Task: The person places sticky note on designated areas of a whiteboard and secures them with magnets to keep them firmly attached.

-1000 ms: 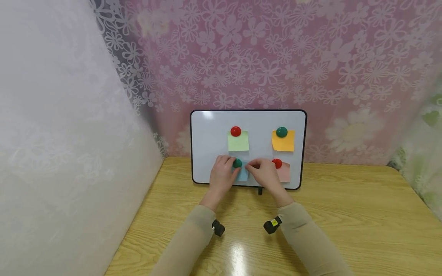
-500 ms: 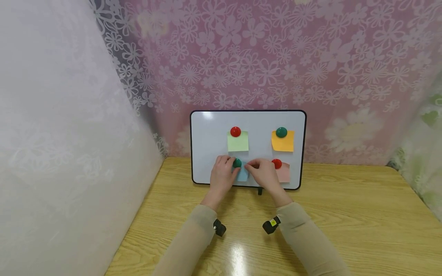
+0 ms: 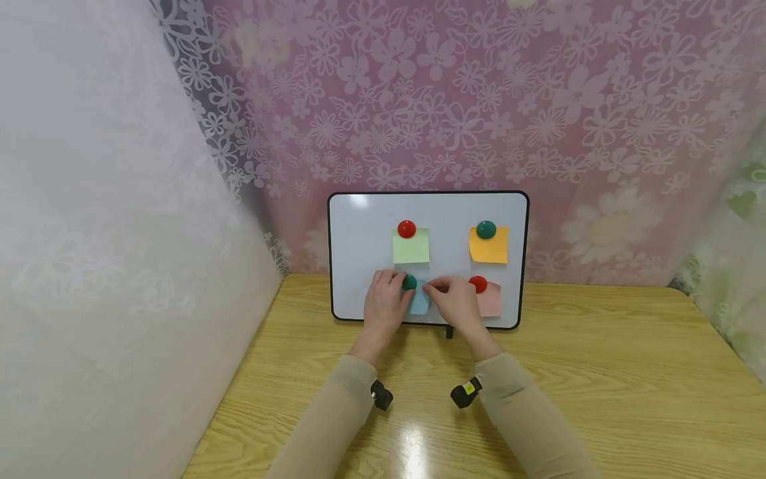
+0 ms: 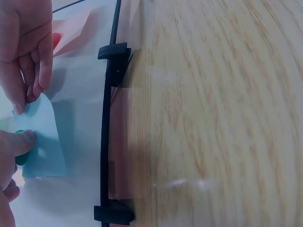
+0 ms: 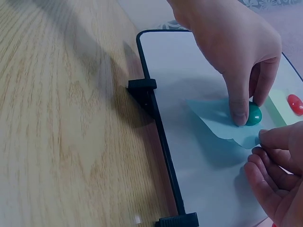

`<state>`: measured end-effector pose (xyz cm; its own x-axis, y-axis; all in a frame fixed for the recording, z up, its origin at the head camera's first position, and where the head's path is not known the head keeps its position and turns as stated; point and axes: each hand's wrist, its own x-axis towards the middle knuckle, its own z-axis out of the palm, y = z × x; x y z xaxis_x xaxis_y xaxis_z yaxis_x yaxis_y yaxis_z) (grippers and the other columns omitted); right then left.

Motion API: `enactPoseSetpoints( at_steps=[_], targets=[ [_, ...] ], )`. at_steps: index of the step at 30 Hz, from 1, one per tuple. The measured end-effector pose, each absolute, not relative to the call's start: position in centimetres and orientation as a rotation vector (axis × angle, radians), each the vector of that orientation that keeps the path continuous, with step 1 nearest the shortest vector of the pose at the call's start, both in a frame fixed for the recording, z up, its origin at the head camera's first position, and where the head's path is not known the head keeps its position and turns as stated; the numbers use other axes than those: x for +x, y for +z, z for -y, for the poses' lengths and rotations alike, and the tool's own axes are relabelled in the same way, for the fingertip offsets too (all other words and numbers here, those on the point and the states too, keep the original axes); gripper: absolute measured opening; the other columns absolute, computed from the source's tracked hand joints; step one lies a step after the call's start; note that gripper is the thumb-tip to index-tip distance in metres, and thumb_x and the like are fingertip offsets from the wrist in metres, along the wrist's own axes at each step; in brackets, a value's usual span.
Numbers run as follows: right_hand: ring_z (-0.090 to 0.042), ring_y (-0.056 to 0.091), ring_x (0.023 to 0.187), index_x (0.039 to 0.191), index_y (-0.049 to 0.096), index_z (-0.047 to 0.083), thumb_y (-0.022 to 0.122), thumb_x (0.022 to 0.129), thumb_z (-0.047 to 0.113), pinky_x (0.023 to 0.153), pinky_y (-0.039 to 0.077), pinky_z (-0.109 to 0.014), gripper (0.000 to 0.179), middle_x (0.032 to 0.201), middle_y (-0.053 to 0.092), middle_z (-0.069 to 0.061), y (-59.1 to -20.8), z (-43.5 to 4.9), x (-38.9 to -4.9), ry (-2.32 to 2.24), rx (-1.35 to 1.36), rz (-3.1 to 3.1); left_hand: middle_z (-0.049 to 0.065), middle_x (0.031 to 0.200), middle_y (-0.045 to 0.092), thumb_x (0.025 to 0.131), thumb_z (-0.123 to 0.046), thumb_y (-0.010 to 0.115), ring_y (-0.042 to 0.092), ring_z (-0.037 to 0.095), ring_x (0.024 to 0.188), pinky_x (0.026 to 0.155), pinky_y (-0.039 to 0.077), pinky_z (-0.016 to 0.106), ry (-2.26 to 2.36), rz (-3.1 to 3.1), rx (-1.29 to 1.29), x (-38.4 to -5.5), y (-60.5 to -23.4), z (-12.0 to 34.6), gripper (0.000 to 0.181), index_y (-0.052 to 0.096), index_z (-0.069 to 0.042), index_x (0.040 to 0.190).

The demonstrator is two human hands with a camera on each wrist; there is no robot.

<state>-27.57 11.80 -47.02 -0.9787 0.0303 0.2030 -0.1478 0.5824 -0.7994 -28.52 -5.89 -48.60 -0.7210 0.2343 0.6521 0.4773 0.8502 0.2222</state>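
Note:
A blue sticky note (image 3: 419, 303) lies at the lower middle of a small whiteboard (image 3: 359, 246), a green round magnet (image 3: 409, 282) on its upper part. My left hand (image 3: 385, 303) pinches that magnet between thumb and fingers, as the right wrist view shows, where the magnet (image 5: 254, 114) sits against the note (image 5: 215, 116). With thumb and fingertips my right hand (image 3: 457, 303) pinches the note's upper right corner, which lifts off the board. In the left wrist view the note (image 4: 45, 137) bends outward. Behind my right hand are a red magnet (image 3: 478, 284) and a pink note (image 3: 491, 301).
Above, a red magnet (image 3: 407, 229) holds a green note (image 3: 411, 247), and a green magnet (image 3: 487, 229) holds an orange note (image 3: 489, 247). The black-framed board stands on black clip feet (image 4: 113, 214) on a wooden table (image 3: 598, 372), before a flowered curtain (image 3: 479, 100).
Both hands keep their holds on the magnet and the note's corner. The whole view has shifted very slightly; the right wrist has moved a little to the left.

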Motion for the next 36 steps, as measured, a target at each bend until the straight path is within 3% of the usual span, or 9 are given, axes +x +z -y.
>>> enactPoseSetpoints(
  at_steps=[27,36],
  targets=[
    [-0.030,0.070,0.098,0.112,0.082,0.004,0.075,0.102,0.027,0.087,0.059,-0.047,0.026,0.105,0.080,-0.011,-47.5,-11.3,-27.4,1.362,0.063,2.599,0.010,0.112,0.070,0.094,-0.021,0.086,0.062,0.027,0.109,0.096,0.056,0.036,-0.481,2.432,-0.514,-28.5,-48.5,5.9,0.034,0.076,-0.003,0.121],
    [-0.028,0.072,0.099,0.115,0.081,0.006,0.074,0.104,0.027,0.088,0.060,-0.048,0.025,0.108,0.079,-0.009,-47.2,-13.1,-25.7,1.242,0.172,2.625,0.008,0.118,0.070,0.100,-0.033,0.079,0.062,0.025,0.112,0.098,0.055,0.036,-0.571,2.484,-0.533,-27.3,-48.7,7.1,0.039,0.076,-0.004,0.127]
  ],
)
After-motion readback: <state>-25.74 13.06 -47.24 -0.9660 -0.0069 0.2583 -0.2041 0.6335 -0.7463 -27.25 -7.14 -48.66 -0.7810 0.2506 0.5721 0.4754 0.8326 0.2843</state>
